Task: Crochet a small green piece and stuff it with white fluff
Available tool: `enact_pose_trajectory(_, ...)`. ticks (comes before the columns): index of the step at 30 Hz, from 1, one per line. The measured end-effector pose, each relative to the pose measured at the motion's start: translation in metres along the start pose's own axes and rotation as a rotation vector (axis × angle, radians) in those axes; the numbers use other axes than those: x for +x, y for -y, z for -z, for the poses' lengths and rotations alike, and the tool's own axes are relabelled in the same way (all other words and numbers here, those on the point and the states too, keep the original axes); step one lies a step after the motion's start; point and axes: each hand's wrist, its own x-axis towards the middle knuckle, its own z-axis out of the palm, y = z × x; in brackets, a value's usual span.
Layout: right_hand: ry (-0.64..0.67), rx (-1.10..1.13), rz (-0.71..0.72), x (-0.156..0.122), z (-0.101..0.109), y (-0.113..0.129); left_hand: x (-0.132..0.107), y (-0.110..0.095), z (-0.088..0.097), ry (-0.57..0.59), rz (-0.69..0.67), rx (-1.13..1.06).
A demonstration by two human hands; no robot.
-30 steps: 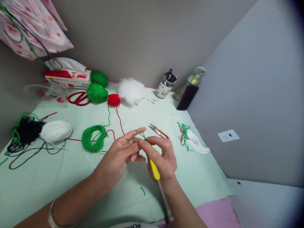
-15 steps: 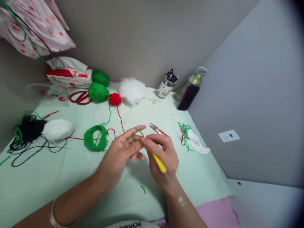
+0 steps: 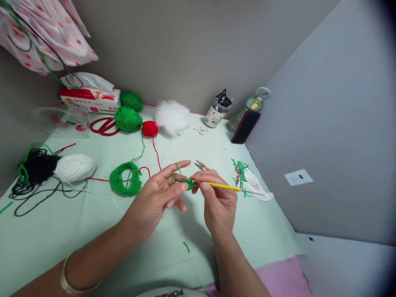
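Between thumb and fingers, my left hand pinches a small green crochet piece, with green yarn looped over its raised index finger. My right hand is closed on a yellow-handled crochet hook, held nearly level. The hook's working tip meets the green piece, though the stitch itself is too small to make out. Left of my hands lies a wound hank of green yarn. Partly hidden behind my right hand are small thread snips.
Green balls, a red ball, red scissors and white stuffing line the back. White yarn and black yarn lie left. A phone leans on a bottle near yarn scraps.
My right hand has turned, swinging the hook from steeply slanted to nearly level, its handle pointing right. The green piece now shows at my left fingertips. My left hand has barely moved.
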Motion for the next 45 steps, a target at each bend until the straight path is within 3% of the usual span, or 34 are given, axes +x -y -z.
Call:
enact_pose_trajectory(5,-0.109,0.13,-0.103,0.005,0.007,0.002,0.0,-0.008,0.004,0.031,0.112,-0.105)
enact_pose_trajectory(9,-0.102,0.262,-0.206,0.008,0.007,0.003,0.0,-0.007,0.005,0.032,0.061,-0.066)
enact_pose_trajectory(12,-0.034,0.193,-0.175,0.004,0.003,0.001,-0.002,-0.001,0.002,0.043,-0.005,0.035)
enact_pose_trajectory(16,-0.04,0.073,-0.112,-0.001,0.003,-0.003,-0.001,0.003,0.001,0.051,-0.022,0.076)
enact_pose_trajectory(23,-0.089,0.181,-0.186,0.006,0.003,0.001,0.002,-0.001,0.001,0.025,-0.027,0.094)
enact_pose_trajectory(28,-0.052,0.246,-0.203,0.008,0.004,0.005,0.0,-0.002,0.003,-0.022,-0.039,0.145)
enact_pose_trajectory(34,-0.051,-0.036,0.008,-0.001,0.006,0.007,-0.001,-0.001,0.008,-0.082,-0.062,0.274)
enact_pose_trajectory(40,0.085,-0.494,0.459,-0.012,0.005,-0.002,-0.002,0.007,0.002,-0.143,-0.154,0.242)
enact_pose_trajectory(43,0.075,-0.736,0.586,-0.012,0.005,-0.004,-0.001,0.008,0.0,-0.077,-0.024,0.049)
enact_pose_trajectory(45,0.03,-0.653,0.534,-0.009,0.005,-0.002,0.0,0.006,0.001,-0.022,0.105,-0.061)
